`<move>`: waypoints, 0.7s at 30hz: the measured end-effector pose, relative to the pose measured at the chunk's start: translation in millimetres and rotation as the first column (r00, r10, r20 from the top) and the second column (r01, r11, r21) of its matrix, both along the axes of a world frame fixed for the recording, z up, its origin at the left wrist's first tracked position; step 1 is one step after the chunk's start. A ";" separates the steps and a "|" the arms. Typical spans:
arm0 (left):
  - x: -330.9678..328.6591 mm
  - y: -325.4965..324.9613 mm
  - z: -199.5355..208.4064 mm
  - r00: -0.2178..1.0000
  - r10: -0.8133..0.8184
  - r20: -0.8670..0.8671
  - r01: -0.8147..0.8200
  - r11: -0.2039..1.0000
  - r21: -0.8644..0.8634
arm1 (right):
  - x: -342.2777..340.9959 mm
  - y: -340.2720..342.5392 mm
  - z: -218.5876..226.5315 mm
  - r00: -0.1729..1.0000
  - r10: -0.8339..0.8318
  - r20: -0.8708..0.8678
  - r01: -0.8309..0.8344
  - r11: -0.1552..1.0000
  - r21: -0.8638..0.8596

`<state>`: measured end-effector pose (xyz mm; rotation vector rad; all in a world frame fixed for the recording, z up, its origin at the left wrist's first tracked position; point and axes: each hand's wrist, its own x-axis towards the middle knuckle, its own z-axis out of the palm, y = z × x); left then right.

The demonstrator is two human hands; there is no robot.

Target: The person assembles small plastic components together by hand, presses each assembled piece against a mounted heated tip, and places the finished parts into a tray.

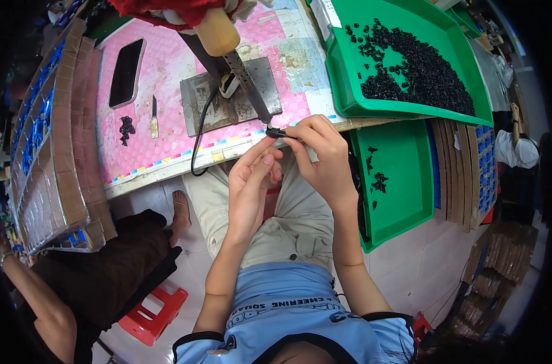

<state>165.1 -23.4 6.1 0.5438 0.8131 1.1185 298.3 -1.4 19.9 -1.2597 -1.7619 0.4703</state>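
Note:
A small black plastic part point(276, 132) lies between my hands at the table's near edge, under the tip of a soldering iron point(248, 85). The thumb and forefinger of my right hand point(321, 158) pinch its right end. My left hand point(250, 179) steadies the left end with its forefinger tip, the other fingers loosely curled. The iron slants down from a stand, and its tip is at or just above the part; contact cannot be made out. Behind the part is a grey metal plate point(197, 97) under the stand.
A green tray point(348, 91) of small black parts stands at the right, above another green tray point(403, 212). A phone point(127, 73), a small knife point(154, 121) and black scraps point(126, 130) lie on the left. A cardboard-divided box point(70, 188) and a seated person point(106, 273) are further left.

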 end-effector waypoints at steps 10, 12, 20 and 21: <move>4.5 -5.0 -4.4 0.999 0.018 0.038 -0.018 1.000 0.003 | 1.4 -11.4 -1.9 0.996 -0.009 0.085 0.006 0.999 0.036; 7.0 -7.7 -3.9 0.999 0.014 0.050 -0.012 0.999 -0.032 | 2.2 -18.8 -5.6 0.995 -0.022 0.102 0.018 0.999 0.044; 10.9 -19.1 -9.7 1.000 -0.011 0.006 0.011 1.000 -0.006 | 3.3 -44.5 -9.8 0.982 -0.045 0.184 0.025 0.994 0.111; 11.3 -19.5 -9.3 1.000 -0.005 0.001 0.005 1.000 0.000 | 3.4 -45.8 -9.4 0.982 -0.045 0.184 0.025 0.993 0.112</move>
